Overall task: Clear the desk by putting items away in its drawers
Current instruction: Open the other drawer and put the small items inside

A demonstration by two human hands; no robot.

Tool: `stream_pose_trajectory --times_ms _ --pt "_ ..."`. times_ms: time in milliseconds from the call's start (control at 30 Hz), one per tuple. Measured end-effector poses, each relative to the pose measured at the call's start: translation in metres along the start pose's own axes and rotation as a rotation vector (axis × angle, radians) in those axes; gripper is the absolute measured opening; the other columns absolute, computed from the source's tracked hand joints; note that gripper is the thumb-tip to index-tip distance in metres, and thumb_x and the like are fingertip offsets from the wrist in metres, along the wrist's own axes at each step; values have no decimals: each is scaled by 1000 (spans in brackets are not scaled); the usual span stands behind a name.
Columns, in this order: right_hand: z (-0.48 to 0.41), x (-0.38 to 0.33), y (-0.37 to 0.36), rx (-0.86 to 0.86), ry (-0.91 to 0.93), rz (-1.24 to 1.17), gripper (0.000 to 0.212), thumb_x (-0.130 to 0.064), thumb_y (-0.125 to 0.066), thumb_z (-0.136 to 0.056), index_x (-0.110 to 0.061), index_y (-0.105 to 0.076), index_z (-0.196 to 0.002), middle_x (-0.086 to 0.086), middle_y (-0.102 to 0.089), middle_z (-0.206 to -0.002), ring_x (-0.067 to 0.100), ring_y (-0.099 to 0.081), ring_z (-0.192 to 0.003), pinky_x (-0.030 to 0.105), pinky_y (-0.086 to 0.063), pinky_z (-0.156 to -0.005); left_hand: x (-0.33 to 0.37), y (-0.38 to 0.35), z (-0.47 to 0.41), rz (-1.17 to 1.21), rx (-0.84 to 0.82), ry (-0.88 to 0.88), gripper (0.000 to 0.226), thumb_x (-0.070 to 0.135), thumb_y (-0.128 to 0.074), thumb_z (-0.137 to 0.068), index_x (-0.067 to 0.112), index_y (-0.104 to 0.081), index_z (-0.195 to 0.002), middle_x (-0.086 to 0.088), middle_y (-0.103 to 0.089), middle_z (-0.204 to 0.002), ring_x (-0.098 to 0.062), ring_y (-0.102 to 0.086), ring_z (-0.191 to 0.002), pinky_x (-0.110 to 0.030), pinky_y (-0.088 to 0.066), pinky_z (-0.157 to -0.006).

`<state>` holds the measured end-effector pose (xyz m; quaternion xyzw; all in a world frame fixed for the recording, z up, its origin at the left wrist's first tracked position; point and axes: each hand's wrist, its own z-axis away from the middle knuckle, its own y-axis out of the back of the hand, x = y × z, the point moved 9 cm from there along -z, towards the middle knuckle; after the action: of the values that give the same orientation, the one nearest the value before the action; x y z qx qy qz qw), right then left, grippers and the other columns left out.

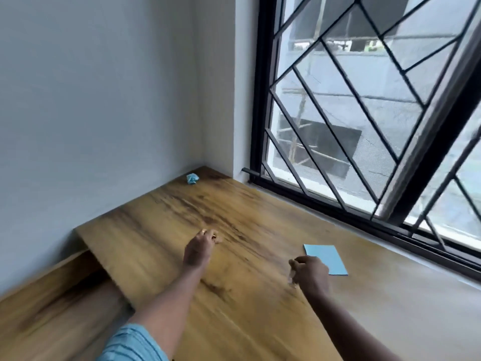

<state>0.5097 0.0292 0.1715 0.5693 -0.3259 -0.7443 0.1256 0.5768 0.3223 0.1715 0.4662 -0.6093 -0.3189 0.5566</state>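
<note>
A wooden desk [161,256] fills the lower part of the view. A crumpled blue paper ball [192,178] lies in its far corner by the wall. A flat light-blue paper pad [328,257] lies on the right side of the desk. My left hand [201,246] hovers over the middle of the desk, arm stretched out and fingers curled in. My right hand [309,272] sits just left of the pad with its fingers curled; a pale blur shows under it, and I cannot tell if it holds anything. No drawer is in view.
A grey wall [91,100] borders the desk on the left and at the back. A black-barred window [364,126] and its pale sill [416,295] run along the right. A lower wooden surface [39,313] lies past the desk's left edge.
</note>
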Motion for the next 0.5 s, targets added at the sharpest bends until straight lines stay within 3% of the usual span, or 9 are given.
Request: stream_pose_trajectory --times_ms 100,167,300,400,500 --pt "43 13 -19 -109 -123 -247 11 -14 -70 -81 -7 -70 -73 8 -61 -59 32 -64 -68 37 -56 -71 -22 25 63 136 21 59 29 20 -57 -93 11 -65 -119 -9 -65 -117 -21 -65 -105 -22 -46 -81" --pt "73 17 -35 -209 -206 -396 6 -6 -69 -80 -3 -66 -75 11 -57 -65 24 -56 -60 30 -51 -58 -40 33 101 216 17 111 30 8 -51 -95 8 -64 -121 -9 -66 -117 -18 -65 -105 -15 -43 -81" --pt "143 13 -69 -412 -282 -443 15 1 -67 -80 -4 -61 -67 13 -55 -72 22 -53 -60 25 -47 -51 -86 49 177 287 9 227 34 3 -45 -95 6 -60 -126 -8 -64 -112 -23 -63 -108 -22 -50 -86" --pt "182 9 -90 -476 -322 -487 12 1 -71 -76 -1 -62 -69 14 -55 -76 23 -53 -61 29 -47 -51 -102 51 224 232 -104 212 44 -9 -44 -92 7 -55 -132 -15 -56 -125 -20 -58 -107 -7 -38 -85" --pt "226 1 -119 -590 -365 -525 13 4 -73 -73 3 -61 -77 14 -52 -78 22 -51 -61 28 -47 -50 -130 57 273 165 -212 243 40 1 -57 -88 14 -61 -126 -11 -63 -121 -21 -59 -111 -18 -40 -89"
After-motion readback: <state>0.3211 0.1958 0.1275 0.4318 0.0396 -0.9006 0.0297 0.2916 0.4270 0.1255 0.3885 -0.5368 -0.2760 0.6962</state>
